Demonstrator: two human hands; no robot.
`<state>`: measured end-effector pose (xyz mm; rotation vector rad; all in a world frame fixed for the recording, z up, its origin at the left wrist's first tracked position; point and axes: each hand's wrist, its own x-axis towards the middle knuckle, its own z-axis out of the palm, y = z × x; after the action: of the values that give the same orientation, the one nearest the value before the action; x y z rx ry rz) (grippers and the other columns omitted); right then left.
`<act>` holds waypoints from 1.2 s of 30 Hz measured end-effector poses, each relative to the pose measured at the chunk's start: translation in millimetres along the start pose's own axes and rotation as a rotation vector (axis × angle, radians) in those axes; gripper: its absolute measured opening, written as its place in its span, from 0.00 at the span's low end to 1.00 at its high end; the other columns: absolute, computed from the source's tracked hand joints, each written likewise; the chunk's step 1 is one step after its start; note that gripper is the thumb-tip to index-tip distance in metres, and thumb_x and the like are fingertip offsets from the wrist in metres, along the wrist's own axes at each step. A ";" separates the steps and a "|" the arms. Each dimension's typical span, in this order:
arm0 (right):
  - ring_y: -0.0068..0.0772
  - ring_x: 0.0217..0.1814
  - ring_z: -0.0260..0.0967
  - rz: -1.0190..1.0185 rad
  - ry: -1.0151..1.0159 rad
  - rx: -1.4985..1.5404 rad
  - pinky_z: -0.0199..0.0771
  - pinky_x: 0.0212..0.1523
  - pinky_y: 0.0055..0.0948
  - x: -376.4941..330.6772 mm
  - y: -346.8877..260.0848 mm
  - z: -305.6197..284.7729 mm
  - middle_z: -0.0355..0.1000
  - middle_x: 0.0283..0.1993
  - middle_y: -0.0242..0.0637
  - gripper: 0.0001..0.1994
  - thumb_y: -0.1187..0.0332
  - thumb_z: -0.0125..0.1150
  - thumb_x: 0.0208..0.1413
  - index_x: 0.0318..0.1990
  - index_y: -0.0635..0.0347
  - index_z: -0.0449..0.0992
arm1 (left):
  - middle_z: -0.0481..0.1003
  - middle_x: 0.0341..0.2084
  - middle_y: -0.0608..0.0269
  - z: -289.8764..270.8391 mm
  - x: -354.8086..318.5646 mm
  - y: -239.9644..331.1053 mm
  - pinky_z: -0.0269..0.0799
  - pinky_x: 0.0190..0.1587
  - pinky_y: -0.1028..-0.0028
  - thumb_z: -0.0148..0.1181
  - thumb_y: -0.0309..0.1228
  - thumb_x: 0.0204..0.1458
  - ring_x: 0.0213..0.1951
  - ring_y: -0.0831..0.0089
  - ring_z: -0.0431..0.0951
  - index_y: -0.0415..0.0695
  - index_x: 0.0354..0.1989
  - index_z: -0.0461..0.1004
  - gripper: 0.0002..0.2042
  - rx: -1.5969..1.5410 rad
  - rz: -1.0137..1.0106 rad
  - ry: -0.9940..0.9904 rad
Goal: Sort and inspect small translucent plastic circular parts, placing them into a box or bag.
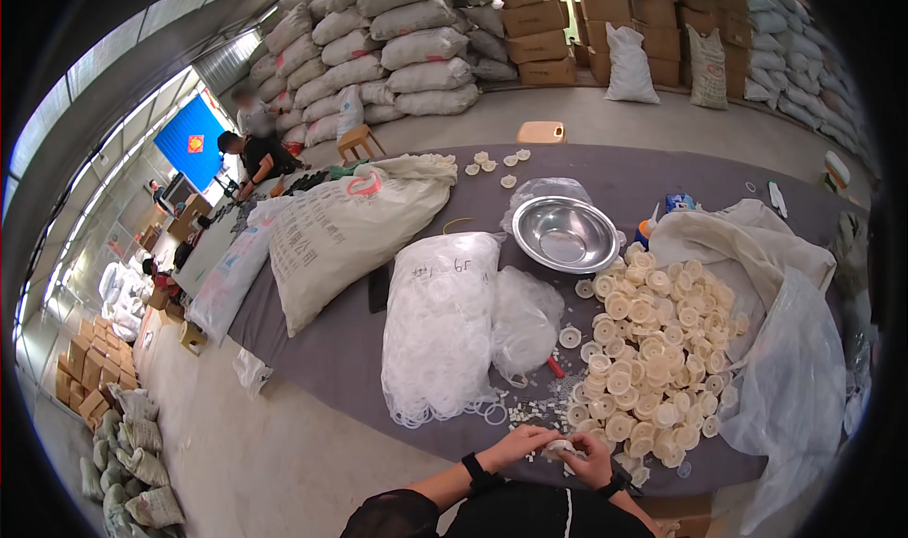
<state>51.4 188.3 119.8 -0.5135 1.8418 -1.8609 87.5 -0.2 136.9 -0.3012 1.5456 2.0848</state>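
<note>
Close to the table's near edge, my left hand (523, 444) and my right hand (595, 460) meet around one cream round plastic part (560, 448). The fingers of both are closed on it and hide much of its shape. Just beyond my right hand spreads a heap of similar cream round parts (653, 349), cup-like with raised centres. Many tiny white and grey pieces (534, 410) lie scattered beyond my left hand, with a small red object (555, 368) among them. Farther left, an open clear bag (440, 321) spills white plastic rings onto the cloth.
A shiny metal bowl (567, 235) stands beyond a smaller clear bag (526, 322). Large woven sacks (355, 226) rest at the left. Clear plastic sheeting (794, 377) drapes over the right edge. Stacked sacks and cartons (536, 32) line the back; people work at the far left.
</note>
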 end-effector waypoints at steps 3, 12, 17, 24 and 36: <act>0.24 0.28 0.68 -0.052 0.009 -0.164 0.66 0.31 0.20 0.4 -9.2 -2.9 0.69 0.26 0.34 0.10 0.74 0.62 0.39 0.30 0.63 0.69 | 0.69 0.19 0.73 5.3 2.3 -4.5 0.59 0.24 0.85 0.52 0.39 0.50 0.22 0.87 0.64 0.40 0.33 0.75 0.14 0.314 0.036 0.107; 0.28 0.30 0.70 -0.129 0.062 -0.329 0.67 0.31 0.23 -7.7 6.8 -11.1 0.70 0.27 0.37 0.11 0.72 0.64 0.36 0.30 0.62 0.71 | 0.69 0.19 0.72 29.6 -3.5 5.3 0.60 0.27 0.84 0.56 0.31 0.47 0.24 0.87 0.65 0.40 0.27 0.74 0.07 0.425 0.215 0.245; 0.26 0.32 0.69 -0.076 0.105 -0.253 0.69 0.35 0.23 -11.8 13.0 -12.0 0.70 0.29 0.36 0.11 0.73 0.62 0.39 0.32 0.64 0.70 | 0.70 0.20 0.70 36.6 1.5 6.9 0.62 0.29 0.83 0.56 0.33 0.48 0.25 0.85 0.66 0.38 0.27 0.73 0.09 0.298 0.202 0.245; 0.26 0.34 0.66 -0.101 0.079 -0.237 0.66 0.36 0.23 -4.6 -3.1 -15.2 0.68 0.32 0.36 0.10 0.72 0.60 0.40 0.33 0.62 0.69 | 0.69 0.19 0.72 37.2 9.5 1.5 0.57 0.21 0.86 0.56 0.31 0.48 0.21 0.88 0.63 0.40 0.27 0.72 0.07 0.193 0.171 0.250; 0.32 0.34 0.66 -0.074 0.138 -0.154 0.65 0.37 0.26 -3.6 14.4 -19.7 0.67 0.31 0.38 0.11 0.70 0.59 0.41 0.33 0.63 0.68 | 0.70 0.27 0.69 37.3 27.2 -25.3 0.61 0.34 0.84 0.48 0.30 0.52 0.31 0.84 0.67 0.37 0.32 0.73 0.10 0.095 0.155 0.304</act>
<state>44.1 206.7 105.1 -0.5243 2.0956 -1.8519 82.8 47.6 115.4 -0.4965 1.8920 2.1500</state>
